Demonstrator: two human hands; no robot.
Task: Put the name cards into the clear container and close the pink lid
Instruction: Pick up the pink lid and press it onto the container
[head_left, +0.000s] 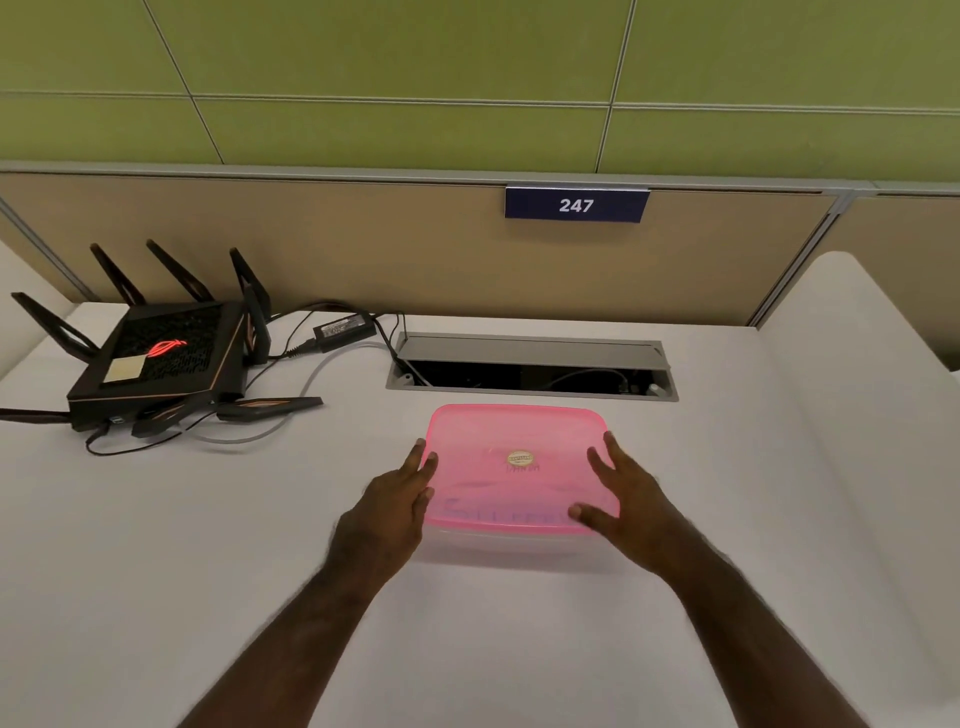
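The clear container (498, 545) stands on the white desk with the pink lid (519, 441) lying flat on top of it. A small round gold sticker sits in the lid's middle. Faint dark shapes show through the lid; I cannot tell whether they are the name cards. My left hand (395, 499) rests against the lid's left edge, fingers spread and stretched forward. My right hand (618, 493) lies on the lid's right front corner, fingers apart, thumb on the front edge. Neither hand grips anything.
A black router (156, 358) with several antennas sits at the left rear, its cables and a power brick (343, 328) trailing toward an open cable slot (530, 369) just behind the container. A partition with a "247" sign (576, 205) closes the back.
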